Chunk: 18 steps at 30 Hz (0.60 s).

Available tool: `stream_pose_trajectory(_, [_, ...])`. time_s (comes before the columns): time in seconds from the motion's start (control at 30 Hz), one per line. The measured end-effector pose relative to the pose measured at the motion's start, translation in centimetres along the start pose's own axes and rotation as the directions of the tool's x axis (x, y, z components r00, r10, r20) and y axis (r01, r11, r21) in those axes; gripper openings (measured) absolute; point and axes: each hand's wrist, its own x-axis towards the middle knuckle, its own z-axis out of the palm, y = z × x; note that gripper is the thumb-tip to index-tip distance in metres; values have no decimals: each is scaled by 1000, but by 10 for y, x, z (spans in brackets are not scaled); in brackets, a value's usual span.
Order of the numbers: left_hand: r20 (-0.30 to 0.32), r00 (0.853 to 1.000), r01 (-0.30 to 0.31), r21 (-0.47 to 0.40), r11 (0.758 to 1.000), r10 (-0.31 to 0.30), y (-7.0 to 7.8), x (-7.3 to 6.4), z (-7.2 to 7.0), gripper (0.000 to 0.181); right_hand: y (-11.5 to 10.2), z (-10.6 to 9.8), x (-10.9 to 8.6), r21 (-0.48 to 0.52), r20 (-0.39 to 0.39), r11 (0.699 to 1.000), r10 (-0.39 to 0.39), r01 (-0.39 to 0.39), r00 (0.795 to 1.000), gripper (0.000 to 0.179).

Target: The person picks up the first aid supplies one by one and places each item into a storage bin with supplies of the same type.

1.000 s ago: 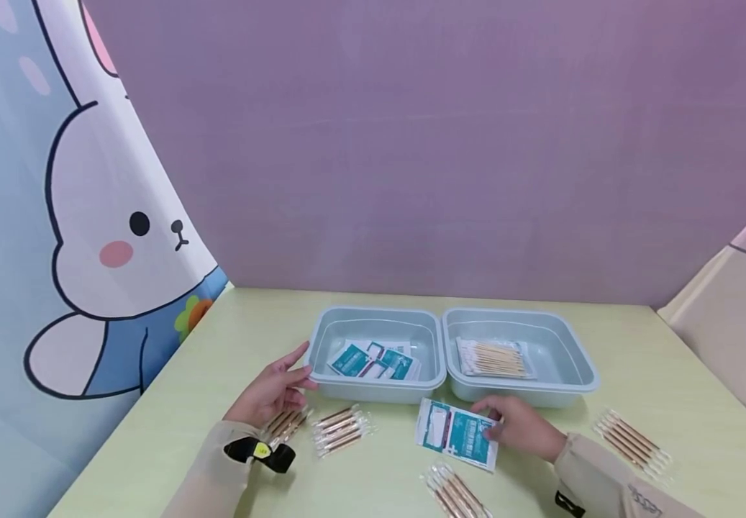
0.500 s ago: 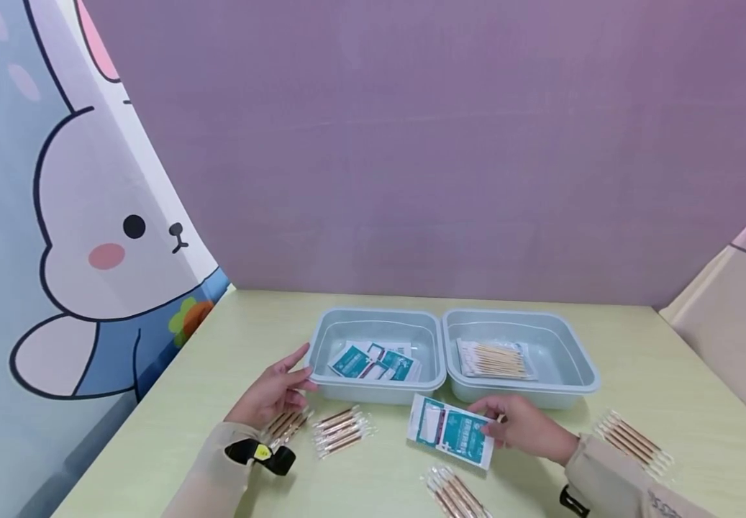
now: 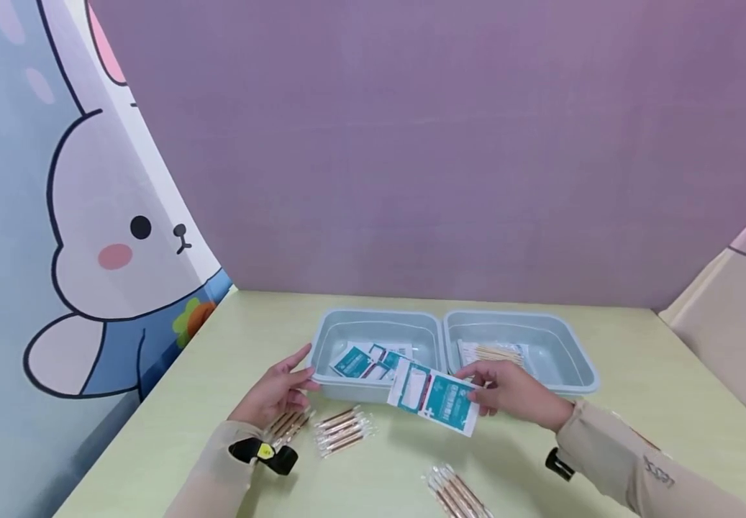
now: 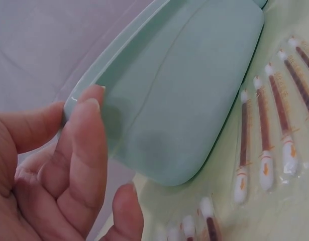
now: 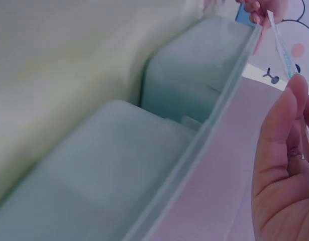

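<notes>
My left hand (image 3: 275,392) pinches the near left corner of the left pale blue plastic tub (image 3: 356,392). In the left wrist view, thumb and fingers lie on either side of the rim (image 4: 89,83). Several teal-and-white packets (image 3: 355,361) lie inside this tub. My right hand (image 3: 515,392) pinches the right end of another flat teal-and-white packet (image 3: 434,396) with a white pad pictured on it. This packet is raised, its shadow on the table below, and overlaps the left tub's near right corner. The right wrist view shows it edge-on (image 5: 282,47).
Beside it stands the right tub (image 3: 560,352), holding a bag of wooden cotton swabs (image 3: 496,352). Clear packs of brown-filled swabs lie on the table: one by my left wrist (image 3: 288,426), a second (image 3: 342,430) beside it, and another near the front (image 3: 457,493).
My right hand has lifted the teal-and-white packet off the table and carried it up and leftward, toward the left tub. My left hand stays at the tub's corner.
</notes>
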Motion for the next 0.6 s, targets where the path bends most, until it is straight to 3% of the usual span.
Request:
stream_pose_trajectory(0.4, [-19, 1000, -18, 50, 999, 19, 0, -2, 1, 57, -20, -8, 55, -41, -34, 995, 90, -91, 995, 30])
stream_pose_trajectory(0.6, [-23, 1000, -17, 56, 998, 19, 3, -4, 4, 58, -28, -14, 89, -71, -2, 988, 137, -137, 991, 32])
